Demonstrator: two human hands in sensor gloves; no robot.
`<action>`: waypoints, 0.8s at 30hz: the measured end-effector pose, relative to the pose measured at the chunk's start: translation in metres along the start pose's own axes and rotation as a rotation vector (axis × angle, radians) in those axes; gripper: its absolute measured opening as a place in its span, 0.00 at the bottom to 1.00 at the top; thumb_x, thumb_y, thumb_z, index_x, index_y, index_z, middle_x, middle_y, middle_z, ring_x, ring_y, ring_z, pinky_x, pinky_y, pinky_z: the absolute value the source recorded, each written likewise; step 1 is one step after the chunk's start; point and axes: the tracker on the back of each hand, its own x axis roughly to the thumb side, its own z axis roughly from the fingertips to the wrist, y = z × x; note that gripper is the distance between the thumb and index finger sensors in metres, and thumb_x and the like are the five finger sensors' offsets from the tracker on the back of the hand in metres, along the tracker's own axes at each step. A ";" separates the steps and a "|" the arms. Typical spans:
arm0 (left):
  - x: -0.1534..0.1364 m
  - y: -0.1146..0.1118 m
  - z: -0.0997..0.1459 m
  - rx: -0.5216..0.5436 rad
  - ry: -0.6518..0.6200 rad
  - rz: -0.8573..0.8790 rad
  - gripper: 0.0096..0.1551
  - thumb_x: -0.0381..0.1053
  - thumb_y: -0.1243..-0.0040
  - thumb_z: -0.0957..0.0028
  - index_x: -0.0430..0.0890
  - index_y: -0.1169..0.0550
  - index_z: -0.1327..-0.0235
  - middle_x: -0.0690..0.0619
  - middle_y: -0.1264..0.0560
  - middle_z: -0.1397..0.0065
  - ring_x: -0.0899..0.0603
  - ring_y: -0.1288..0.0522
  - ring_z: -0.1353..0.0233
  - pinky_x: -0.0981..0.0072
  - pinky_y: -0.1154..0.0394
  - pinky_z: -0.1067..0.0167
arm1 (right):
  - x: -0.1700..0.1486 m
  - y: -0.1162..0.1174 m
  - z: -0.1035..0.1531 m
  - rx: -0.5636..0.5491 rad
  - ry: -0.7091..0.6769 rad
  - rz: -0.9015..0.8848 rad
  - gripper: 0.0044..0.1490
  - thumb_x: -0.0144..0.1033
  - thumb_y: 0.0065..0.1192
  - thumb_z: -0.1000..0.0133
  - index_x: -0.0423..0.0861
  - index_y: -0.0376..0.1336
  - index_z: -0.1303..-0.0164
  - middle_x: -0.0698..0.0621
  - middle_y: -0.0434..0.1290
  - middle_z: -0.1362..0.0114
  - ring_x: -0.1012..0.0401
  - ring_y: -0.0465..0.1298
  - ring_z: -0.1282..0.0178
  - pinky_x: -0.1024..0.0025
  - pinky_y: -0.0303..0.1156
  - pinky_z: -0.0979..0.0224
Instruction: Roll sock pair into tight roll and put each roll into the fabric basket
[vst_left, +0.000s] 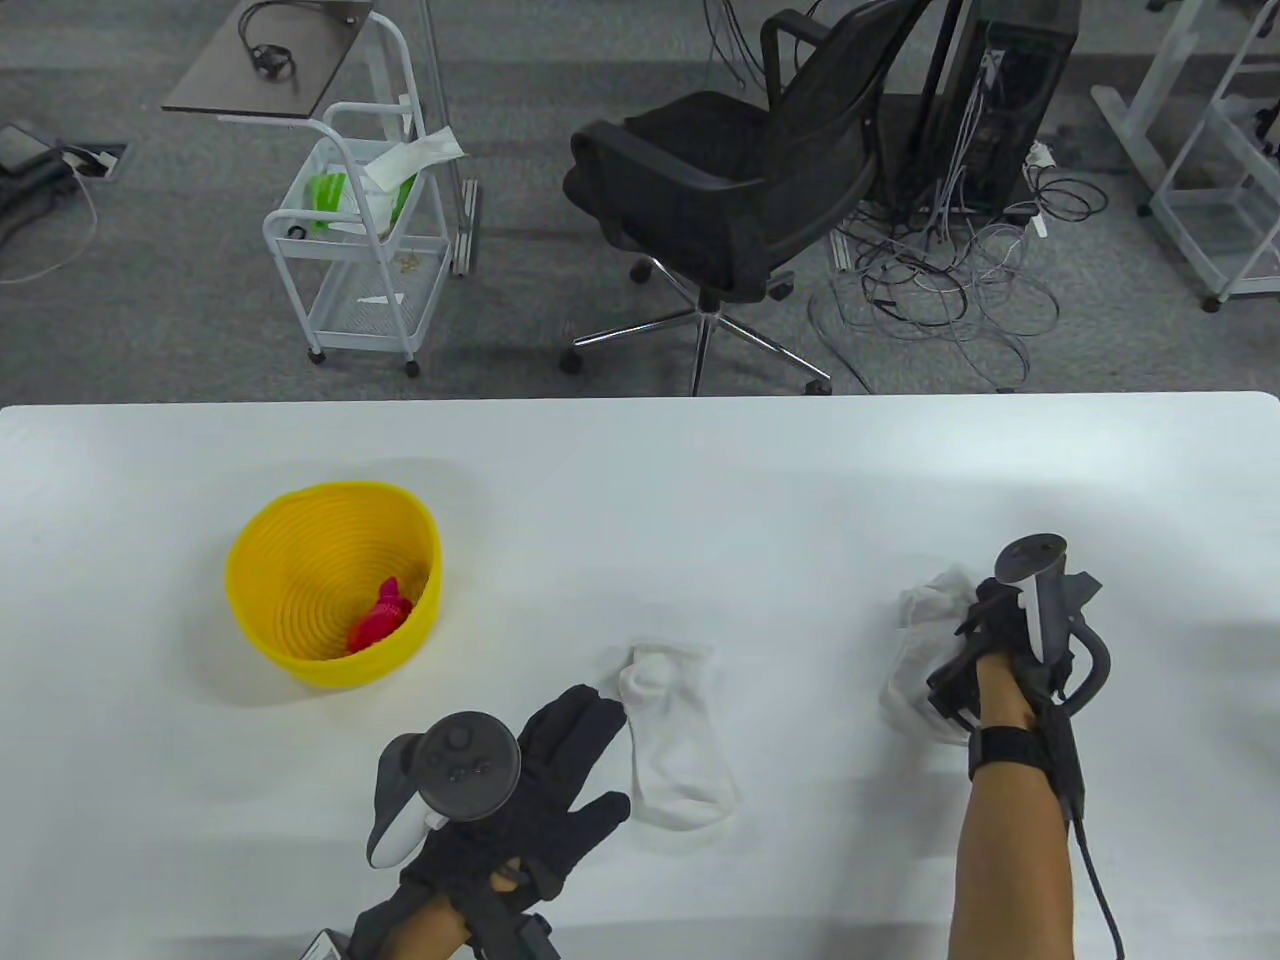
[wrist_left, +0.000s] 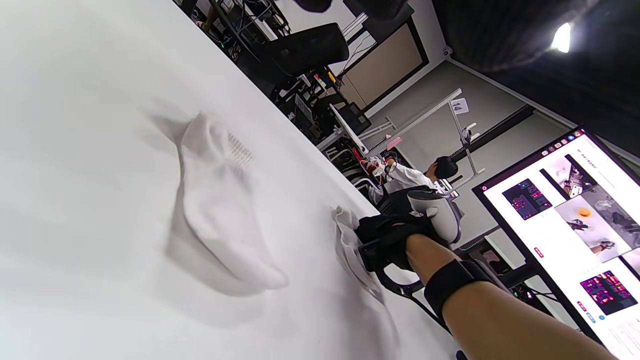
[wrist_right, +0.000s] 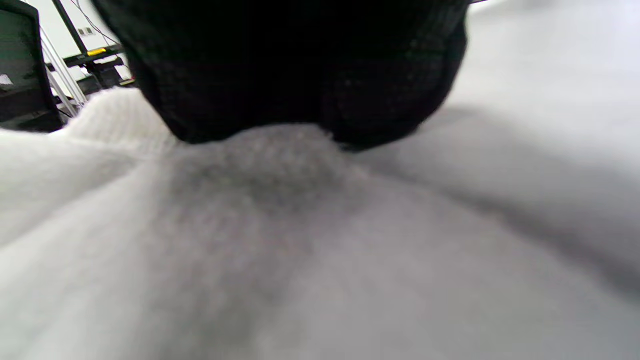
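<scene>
At table's right, right hand (vst_left: 1000, 640) gripping crumpled white sock (vst_left: 925, 640). Left hand (vst_left: 540, 790) spread flat, fingertips touching flat white ankle sock (vst_left: 675, 740). Pink roll (vst_left: 380, 617) in yellow woven basket (vst_left: 300, 650).

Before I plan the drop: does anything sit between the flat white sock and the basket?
Nothing visible does. Only bare table lies between the sock and the basket; the left hand lies nearer the person.
</scene>
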 end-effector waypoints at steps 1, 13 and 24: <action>0.000 0.000 0.000 -0.002 0.000 0.000 0.46 0.68 0.46 0.56 0.60 0.46 0.24 0.52 0.54 0.15 0.40 0.54 0.15 0.43 0.52 0.25 | -0.001 0.000 0.000 -0.001 -0.005 -0.007 0.23 0.43 0.77 0.55 0.61 0.73 0.48 0.59 0.79 0.38 0.72 0.83 0.51 0.70 0.85 0.50; -0.003 0.007 0.000 0.028 0.008 -0.009 0.46 0.68 0.45 0.56 0.60 0.45 0.24 0.52 0.54 0.15 0.40 0.53 0.15 0.42 0.52 0.25 | -0.004 -0.045 0.041 0.013 -0.173 -0.163 0.25 0.43 0.76 0.54 0.57 0.72 0.46 0.56 0.79 0.39 0.70 0.84 0.55 0.67 0.85 0.53; -0.014 0.018 0.002 0.063 0.038 0.018 0.46 0.68 0.45 0.56 0.60 0.45 0.24 0.52 0.54 0.15 0.40 0.53 0.15 0.42 0.52 0.25 | 0.017 -0.103 0.137 0.016 -0.472 -0.297 0.25 0.42 0.76 0.54 0.57 0.72 0.46 0.55 0.79 0.39 0.69 0.84 0.55 0.67 0.85 0.54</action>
